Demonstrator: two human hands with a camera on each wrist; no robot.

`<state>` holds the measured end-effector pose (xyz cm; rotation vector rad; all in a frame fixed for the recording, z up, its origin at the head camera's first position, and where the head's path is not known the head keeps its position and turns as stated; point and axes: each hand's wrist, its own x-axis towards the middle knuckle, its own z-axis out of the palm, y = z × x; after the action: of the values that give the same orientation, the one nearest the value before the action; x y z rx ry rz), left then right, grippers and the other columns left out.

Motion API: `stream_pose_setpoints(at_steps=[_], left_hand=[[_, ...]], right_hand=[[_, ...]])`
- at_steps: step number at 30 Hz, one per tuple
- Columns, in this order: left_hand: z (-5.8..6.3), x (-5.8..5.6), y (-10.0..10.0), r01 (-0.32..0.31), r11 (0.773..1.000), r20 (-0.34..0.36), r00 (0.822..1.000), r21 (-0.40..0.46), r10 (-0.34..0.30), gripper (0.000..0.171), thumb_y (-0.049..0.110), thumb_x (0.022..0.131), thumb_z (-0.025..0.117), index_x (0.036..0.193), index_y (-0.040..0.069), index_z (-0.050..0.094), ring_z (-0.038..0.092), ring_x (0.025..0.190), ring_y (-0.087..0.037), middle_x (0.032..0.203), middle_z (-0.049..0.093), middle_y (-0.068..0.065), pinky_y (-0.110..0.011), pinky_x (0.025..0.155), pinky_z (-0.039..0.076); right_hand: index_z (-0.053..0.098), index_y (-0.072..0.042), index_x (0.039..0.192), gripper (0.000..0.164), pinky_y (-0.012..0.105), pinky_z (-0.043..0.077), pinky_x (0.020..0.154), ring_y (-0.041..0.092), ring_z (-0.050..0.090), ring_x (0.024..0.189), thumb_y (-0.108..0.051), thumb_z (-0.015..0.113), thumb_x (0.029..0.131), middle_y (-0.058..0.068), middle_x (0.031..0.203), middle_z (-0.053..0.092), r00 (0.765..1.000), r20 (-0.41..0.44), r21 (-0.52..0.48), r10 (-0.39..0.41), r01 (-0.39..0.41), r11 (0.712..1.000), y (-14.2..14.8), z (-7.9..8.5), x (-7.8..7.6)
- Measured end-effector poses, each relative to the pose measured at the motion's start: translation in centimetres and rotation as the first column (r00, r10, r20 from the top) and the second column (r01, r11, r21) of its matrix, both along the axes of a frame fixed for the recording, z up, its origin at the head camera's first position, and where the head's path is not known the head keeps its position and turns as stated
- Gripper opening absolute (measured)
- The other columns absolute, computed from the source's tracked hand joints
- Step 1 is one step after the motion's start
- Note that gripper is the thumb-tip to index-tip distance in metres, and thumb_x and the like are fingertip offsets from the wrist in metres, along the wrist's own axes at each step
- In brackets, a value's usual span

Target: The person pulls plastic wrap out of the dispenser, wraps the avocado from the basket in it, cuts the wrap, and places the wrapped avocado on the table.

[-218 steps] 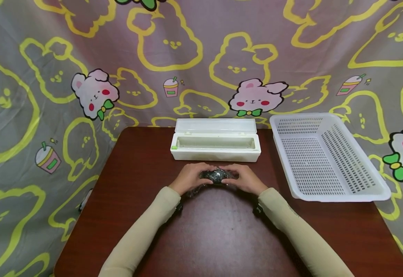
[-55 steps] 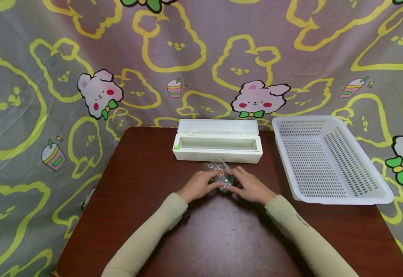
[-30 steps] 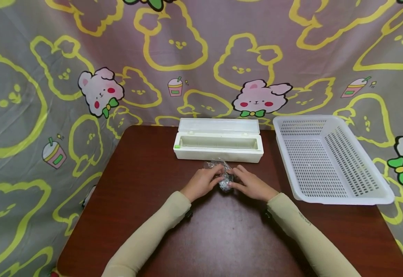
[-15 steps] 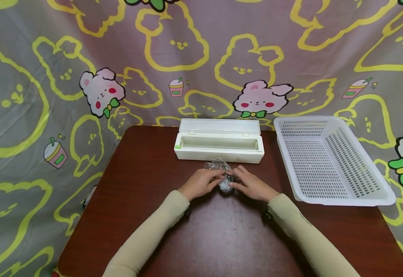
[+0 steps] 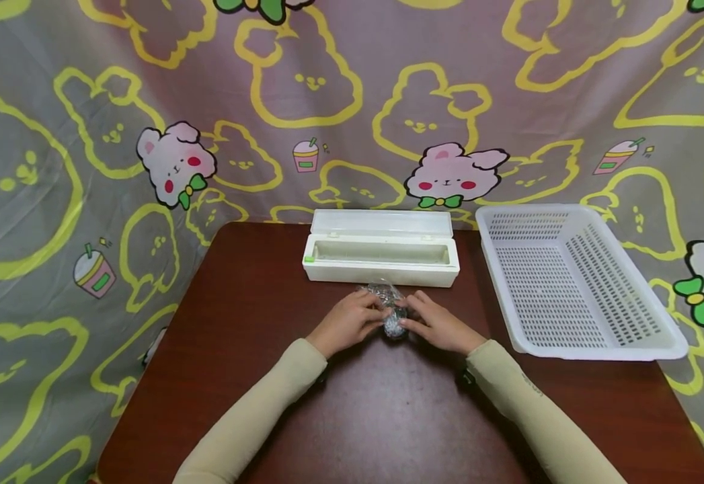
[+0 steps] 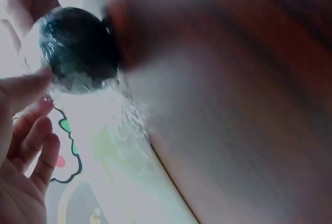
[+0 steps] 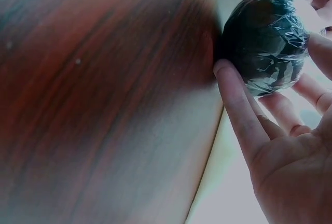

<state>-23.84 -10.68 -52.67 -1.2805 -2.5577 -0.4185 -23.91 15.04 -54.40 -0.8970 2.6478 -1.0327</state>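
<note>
A dark, round, ball-like object wrapped in clear cling film lies on the table between the two hands; its kind is hidden by the film. In the right wrist view, the right hand holds the wrapped ball, fingers under its side and thumb against it. The left hand pinches the gathered cling film beside the ball. Loose film trails from the ball in the left wrist view, where the left thumb touches the wrapping and the other fingers are bent.
Behind the hands stands a long white cling film dispenser box, lid raised, with a green piece at its left end. A white perforated plastic basket sits at the right on the dark red wooden table. A patterned curtain hangs behind.
Since the earliest frame, the loose film has come to lie toward the box and the ball's front shows silvery wrapping. In the last half second the left hand shifts slightly over the film.
</note>
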Motion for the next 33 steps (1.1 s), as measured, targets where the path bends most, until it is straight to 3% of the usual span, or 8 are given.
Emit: stream_pose_setpoints(at_steps=[3, 8, 12, 19, 25, 33], left_hand=[[0.2, 0.4, 0.3, -0.001, 1.000, -0.010, 1.000, 0.014, 0.002, 0.024, 0.018, 0.098, 0.073, 0.121, 0.013, 0.078, 0.064, 0.097, -0.014, 0.104, 0.070, 0.001, -0.031, 0.095, 0.055], [0.6, 1.2, 0.8, -0.043, 0.999, 0.029, 0.999, 0.012, 0.043, 0.027, 0.010, 0.098, 0.071, 0.125, 0.010, 0.076, 0.072, 0.093, -0.013, 0.104, 0.076, -0.002, -0.025, 0.082, 0.059], [0.7, 1.8, 1.1, -0.074, 0.997, 0.068, 0.995, 0.003, 0.074, 0.031, 0.014, 0.099, 0.071, 0.129, 0.008, 0.073, 0.075, 0.088, -0.012, 0.105, 0.079, -0.004, -0.025, 0.077, 0.061], [0.3, 2.1, 1.4, -0.114, 0.992, 0.090, 0.990, 0.059, 0.109, 0.043, 0.034, 0.093, 0.080, 0.127, 0.008, 0.074, 0.075, 0.089, -0.011, 0.110, 0.078, -0.005, -0.025, 0.077, 0.061], [0.2, 2.1, 1.9, -0.138, 0.987, 0.106, 0.986, 0.085, 0.129, 0.037, 0.032, 0.089, 0.083, 0.118, 0.010, 0.078, 0.075, 0.086, -0.012, 0.104, 0.079, -0.004, -0.024, 0.075, 0.060], [0.3, 2.3, 2.1, -0.166, 0.984, 0.121, 0.980, 0.062, 0.158, 0.040, 0.034, 0.089, 0.084, 0.119, 0.009, 0.078, 0.070, 0.079, -0.010, 0.100, 0.078, -0.002, -0.023, 0.071, 0.058]], right_hand=[[0.059, -0.019, 0.136, 0.034, 0.040, 0.055, 0.091, 0.017, 0.064, 0.103, -0.031, 0.063, 0.105, 0.004, 0.120, 0.054, 1.000, -0.015, 0.002, -0.001, 0.001, 1.000, 0.0, 0.0, 0.0], [0.059, -0.014, 0.136, 0.037, 0.040, 0.056, 0.087, 0.018, 0.065, 0.098, -0.031, 0.064, 0.104, 0.007, 0.120, 0.054, 1.000, -0.023, -0.013, 0.000, -0.001, 1.000, -0.1, 0.3, 0.0], [0.060, -0.014, 0.134, 0.037, 0.037, 0.057, 0.084, 0.017, 0.065, 0.095, -0.032, 0.066, 0.103, 0.009, 0.117, 0.054, 1.000, -0.017, -0.021, -0.001, 0.001, 1.000, 0.0, 0.3, -0.1], [0.063, -0.018, 0.129, 0.032, 0.034, 0.057, 0.081, 0.016, 0.066, 0.093, -0.034, 0.066, 0.102, 0.009, 0.110, 0.056, 1.000, -0.012, -0.050, 0.002, -0.003, 0.999, 0.0, 0.2, -0.3], [0.065, -0.016, 0.130, 0.030, 0.034, 0.057, 0.081, 0.017, 0.066, 0.095, -0.031, 0.065, 0.103, 0.009, 0.108, 0.056, 0.999, -0.034, -0.077, 0.023, -0.025, 0.997, 0.0, -0.2, -0.4], [0.066, -0.016, 0.131, 0.033, 0.034, 0.059, 0.082, 0.017, 0.066, 0.094, -0.029, 0.070, 0.101, 0.008, 0.108, 0.056, 1.000, -0.017, -0.079, -0.013, 0.012, 0.997, -0.1, -0.3, -0.3]])
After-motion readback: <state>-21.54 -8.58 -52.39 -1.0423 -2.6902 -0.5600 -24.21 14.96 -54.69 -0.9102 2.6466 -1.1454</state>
